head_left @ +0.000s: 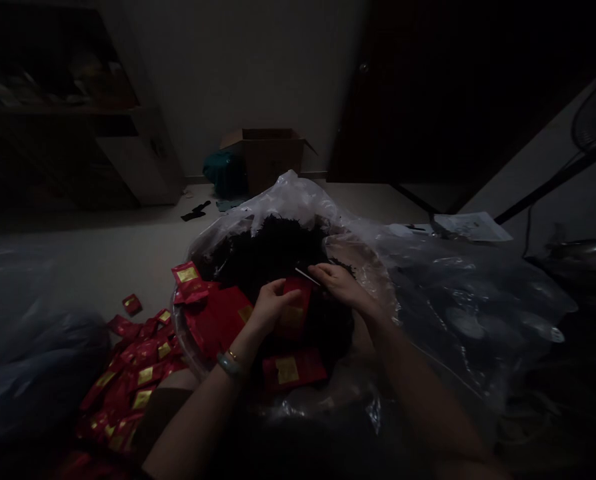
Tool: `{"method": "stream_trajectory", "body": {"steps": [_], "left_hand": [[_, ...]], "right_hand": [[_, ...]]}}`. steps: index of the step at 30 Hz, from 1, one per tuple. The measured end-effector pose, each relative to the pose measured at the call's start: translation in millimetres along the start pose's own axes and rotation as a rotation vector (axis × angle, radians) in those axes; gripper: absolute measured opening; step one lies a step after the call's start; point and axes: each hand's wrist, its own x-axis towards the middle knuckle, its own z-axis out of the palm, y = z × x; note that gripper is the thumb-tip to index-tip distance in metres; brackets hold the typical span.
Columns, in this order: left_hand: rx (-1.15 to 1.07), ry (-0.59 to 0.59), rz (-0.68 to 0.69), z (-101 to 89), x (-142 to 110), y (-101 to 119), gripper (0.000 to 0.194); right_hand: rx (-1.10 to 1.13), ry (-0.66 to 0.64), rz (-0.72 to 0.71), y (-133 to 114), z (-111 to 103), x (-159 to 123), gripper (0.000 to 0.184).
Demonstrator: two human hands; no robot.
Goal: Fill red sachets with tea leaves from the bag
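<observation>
My left hand (271, 308) is closed on a small red packet (297, 303) with a gold label, holding it upright over a heap of dark loose leaves (273, 250). My right hand (339, 283) pinches the packet's top edge, where a thin pale strip (307, 276) shows. The leaves lie in a clear plastic bag (298, 197) inside a round basin (181, 333). More red packets (218, 317) rest on the basin's left side, and one (293, 370) lies near my wrists. The room is dim.
A pile of several red packets (128, 387) is spread on the floor at lower left. Crumpled clear plastic (468, 307) covers the right. A cardboard box (271, 157) stands by the far wall, shelves (63, 133) at left, a fan stand (568, 167) at right.
</observation>
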Motion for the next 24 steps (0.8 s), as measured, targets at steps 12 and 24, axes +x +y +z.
{"method": "stream_trajectory", "body": {"steps": [12, 24], "left_hand": [[-0.149, 0.022, -0.040, 4.1, 0.6, -2.8, 0.045], [-0.076, 0.059, -0.120, 0.1, 4.7, -5.5, 0.037]], "right_hand": [[0.341, -0.043, -0.009, -1.6, 13.1, -1.5, 0.063], [0.247, 0.051, 0.028, -5.1, 3.3, -4.8, 0.062]]}}
